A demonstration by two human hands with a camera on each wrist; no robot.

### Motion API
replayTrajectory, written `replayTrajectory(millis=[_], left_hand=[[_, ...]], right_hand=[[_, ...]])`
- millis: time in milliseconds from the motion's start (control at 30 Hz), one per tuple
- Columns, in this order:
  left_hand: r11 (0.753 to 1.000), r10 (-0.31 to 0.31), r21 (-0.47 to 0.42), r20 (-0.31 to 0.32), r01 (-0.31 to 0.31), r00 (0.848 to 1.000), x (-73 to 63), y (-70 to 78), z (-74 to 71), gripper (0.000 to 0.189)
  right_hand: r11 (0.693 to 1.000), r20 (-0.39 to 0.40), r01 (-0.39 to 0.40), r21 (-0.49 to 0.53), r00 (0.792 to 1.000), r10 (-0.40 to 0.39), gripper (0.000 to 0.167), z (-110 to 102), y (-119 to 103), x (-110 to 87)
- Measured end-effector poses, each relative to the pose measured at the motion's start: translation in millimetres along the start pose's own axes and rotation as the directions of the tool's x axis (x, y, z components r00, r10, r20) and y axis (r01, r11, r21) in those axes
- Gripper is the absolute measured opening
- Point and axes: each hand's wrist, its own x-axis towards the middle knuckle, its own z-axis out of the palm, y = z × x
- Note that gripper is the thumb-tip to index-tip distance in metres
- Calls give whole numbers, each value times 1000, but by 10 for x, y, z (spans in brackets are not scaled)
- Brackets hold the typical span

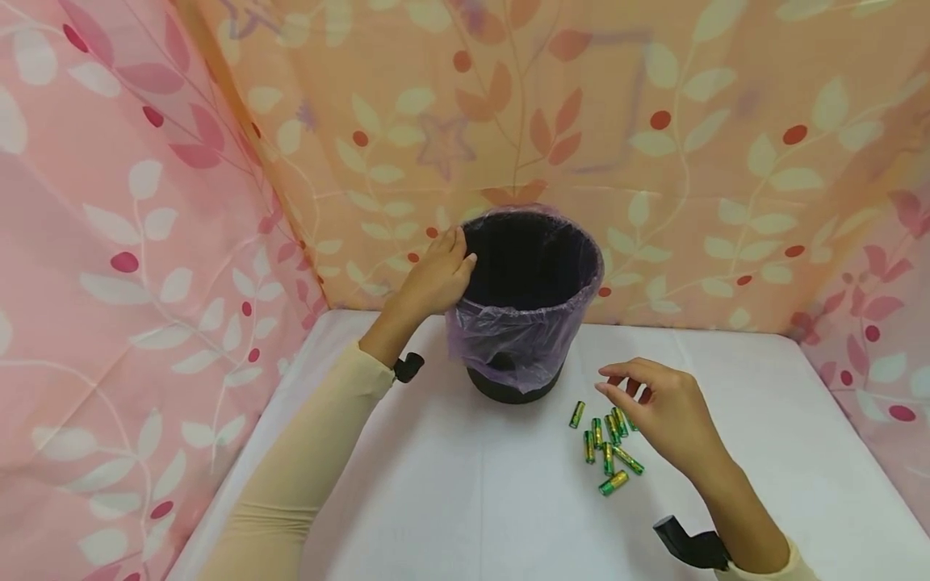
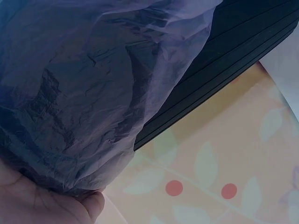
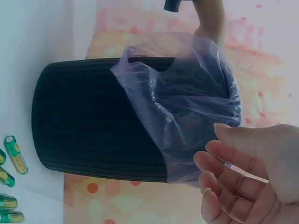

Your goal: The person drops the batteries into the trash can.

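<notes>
A black trash bin (image 1: 512,391) stands on the white table, with a thin purple plastic bag (image 1: 508,343) lining it and folded down over its rim. The left hand (image 1: 438,273) grips the bin's left rim through the bag. In the left wrist view, part of the left hand (image 2: 46,203) lies against the bag (image 2: 107,102). Over the table, right of the bin, hovers the right hand (image 1: 667,413), fingers loosely bent and holding nothing. Several green and gold batteries (image 1: 608,457) lie loose just left of and below it; one (image 1: 634,421) is partly hidden behind the fingers.
White cloth covers the table (image 1: 479,508). An orange leaf-patterned curtain (image 1: 726,202) hangs close behind the bin, and a pink one (image 1: 145,266) runs along the left side. A black wrist device (image 1: 693,545) sticks out by the right wrist.
</notes>
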Motion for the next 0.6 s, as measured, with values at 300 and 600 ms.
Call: replayTrajectory(millis=[300,600], left_hand=[[1000,-10,11,0,10,1000,-18,8,-14,66],[1000,-9,13,19,9,1000,-1,9,-11,65]], right_hand=[[999,47,-10,47,999,8,20,135,89,-90],[998,113,-44,34,993,40,19,232,214,-150]])
